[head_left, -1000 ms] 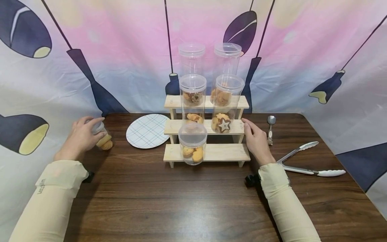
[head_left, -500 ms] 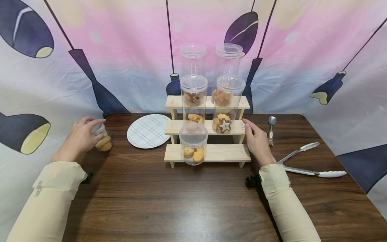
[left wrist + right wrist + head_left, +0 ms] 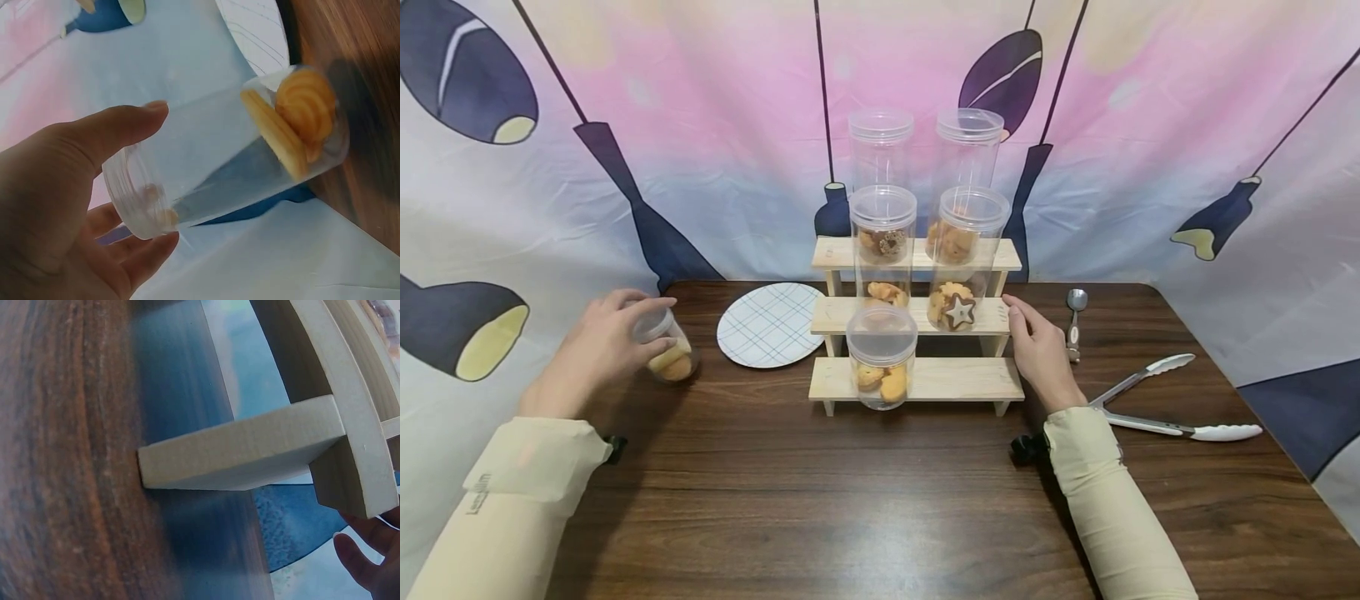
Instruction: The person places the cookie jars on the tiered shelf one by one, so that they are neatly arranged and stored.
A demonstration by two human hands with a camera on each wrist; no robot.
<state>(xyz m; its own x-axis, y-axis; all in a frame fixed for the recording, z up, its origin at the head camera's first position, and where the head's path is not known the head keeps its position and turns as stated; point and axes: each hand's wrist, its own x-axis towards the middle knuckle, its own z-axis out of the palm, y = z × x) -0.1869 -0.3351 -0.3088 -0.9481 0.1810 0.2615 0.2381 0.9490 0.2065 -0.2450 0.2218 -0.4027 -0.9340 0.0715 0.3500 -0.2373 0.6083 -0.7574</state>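
Note:
My left hand (image 3: pixel 613 342) grips a clear plastic jar (image 3: pixel 219 150) around its lid end, thumb on one side and fingers on the other. A few golden cookies (image 3: pixel 306 106) lie at the jar's bottom, close over the table in the left wrist view. At the right end of the middle shelf of a three-step wooden stand (image 3: pixel 955 379), my right hand (image 3: pixel 1037 350) holds the board's edge between thumb and fingers. A short jar (image 3: pixel 882 358) of cookies stands on the lowest step. Taller lidded jars (image 3: pixel 970 250) with cookies occupy the two upper steps.
A round checked plate (image 3: pixel 771 325) lies left of the stand. On the right are a small metal scoop (image 3: pixel 1075 325) and tongs (image 3: pixel 1150 425) with white tips, spread open near my right forearm. A patterned cloth (image 3: pixel 737 125) hangs behind the table (image 3: pixel 820 517).
My left hand has shifted slightly right and nearer to me with the jar, which looks larger in the head view. The right hand stays at the stand.

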